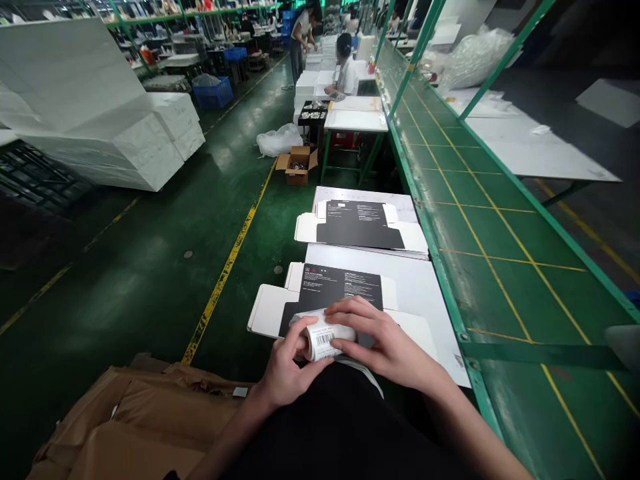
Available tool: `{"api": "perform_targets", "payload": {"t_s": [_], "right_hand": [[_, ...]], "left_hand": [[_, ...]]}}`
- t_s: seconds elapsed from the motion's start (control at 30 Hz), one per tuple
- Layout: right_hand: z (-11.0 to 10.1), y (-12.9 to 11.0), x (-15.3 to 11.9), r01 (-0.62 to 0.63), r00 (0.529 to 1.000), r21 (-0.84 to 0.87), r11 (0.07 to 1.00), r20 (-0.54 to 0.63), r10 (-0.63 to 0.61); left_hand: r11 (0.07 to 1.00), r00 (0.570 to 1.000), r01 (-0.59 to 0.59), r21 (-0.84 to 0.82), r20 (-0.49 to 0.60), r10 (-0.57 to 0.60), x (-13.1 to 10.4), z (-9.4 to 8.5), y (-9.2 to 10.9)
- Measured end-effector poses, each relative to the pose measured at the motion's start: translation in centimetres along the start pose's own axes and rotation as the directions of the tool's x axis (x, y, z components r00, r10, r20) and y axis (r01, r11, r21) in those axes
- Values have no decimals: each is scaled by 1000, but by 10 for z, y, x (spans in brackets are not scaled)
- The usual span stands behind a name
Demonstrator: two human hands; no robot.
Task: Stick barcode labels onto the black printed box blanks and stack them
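A white roll of barcode labels (324, 338) is held between my two hands, above the near edge of the white table. My left hand (289, 367) wraps its fingers and thumb round the left end of the roll. From the right, my right hand (375, 337) has its fingers over the top of the roll and its thumb against the label face. Under and beyond the hands lies a flat, unfolded black-and-white box sheet (340, 283) with small print. Farther back rests a stack of similar sheets (357, 230).
A green conveyor (450, 200) runs along the right. Brown cardboard (135, 427) lies at the lower left. An open carton (297, 170) stands on the floor ahead. Beyond it, a seated person (346, 70) and a standing person (301, 40) are at tables.
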State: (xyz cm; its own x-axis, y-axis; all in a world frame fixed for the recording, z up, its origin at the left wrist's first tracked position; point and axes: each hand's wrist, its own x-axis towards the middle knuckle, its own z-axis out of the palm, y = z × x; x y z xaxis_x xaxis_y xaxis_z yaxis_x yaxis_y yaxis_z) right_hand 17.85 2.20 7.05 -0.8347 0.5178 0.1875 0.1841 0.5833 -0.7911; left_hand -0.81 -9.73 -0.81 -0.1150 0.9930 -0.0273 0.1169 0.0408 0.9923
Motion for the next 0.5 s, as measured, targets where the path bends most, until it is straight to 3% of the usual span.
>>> {"api": "perform_targets", "payload": {"t_s": [0.13, 0.5], "right_hand": [[3, 8, 2, -2, 1000, 12, 1000, -3, 2], [12, 14, 2, -62, 994, 22, 998, -92, 63]], "left_hand": [[993, 997, -82, 86, 3, 82, 2, -5, -3], [1000, 1000, -17, 17, -13, 17, 9, -6, -3]]}}
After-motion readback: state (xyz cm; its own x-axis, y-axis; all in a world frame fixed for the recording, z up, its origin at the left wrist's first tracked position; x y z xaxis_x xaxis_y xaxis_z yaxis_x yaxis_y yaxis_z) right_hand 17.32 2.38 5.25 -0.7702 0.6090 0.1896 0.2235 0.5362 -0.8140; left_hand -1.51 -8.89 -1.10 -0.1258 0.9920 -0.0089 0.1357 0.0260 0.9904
